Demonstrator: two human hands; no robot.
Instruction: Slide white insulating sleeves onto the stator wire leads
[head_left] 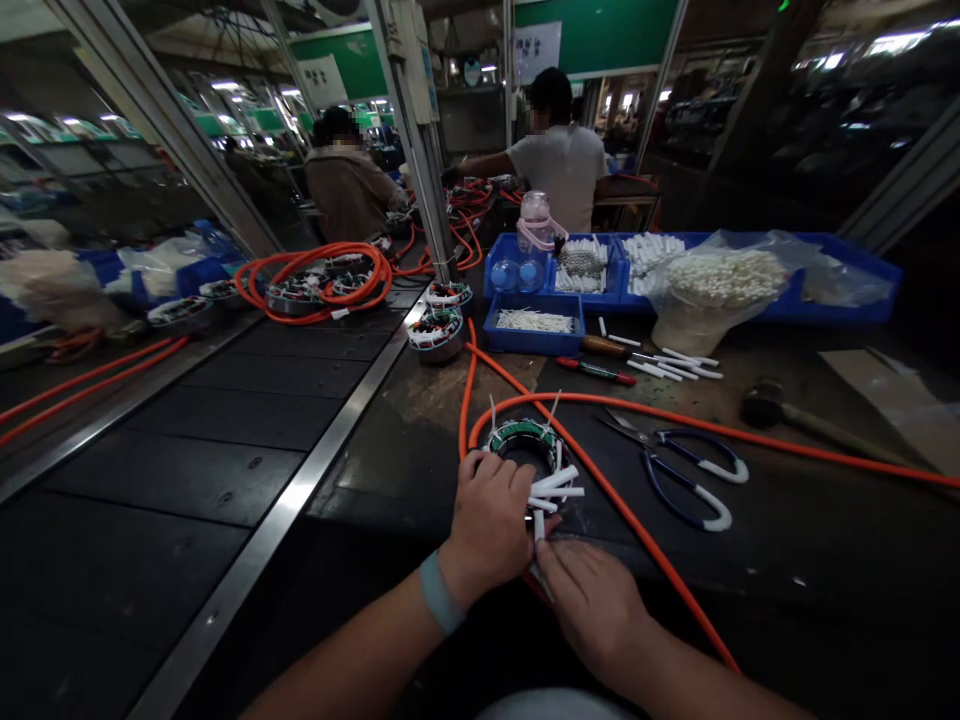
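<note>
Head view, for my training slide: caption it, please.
Left hand on a stator, right hand pinching a white sleeve.

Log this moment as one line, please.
left hand: gripping wired ring | right hand: pinching white tube | scissors: on bench, right of ring

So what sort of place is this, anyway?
Most likely a factory assembly line: what looks like a conveyor runs beside the workbench, blue bins hold small white pieces, and other people are farther back.
</note>
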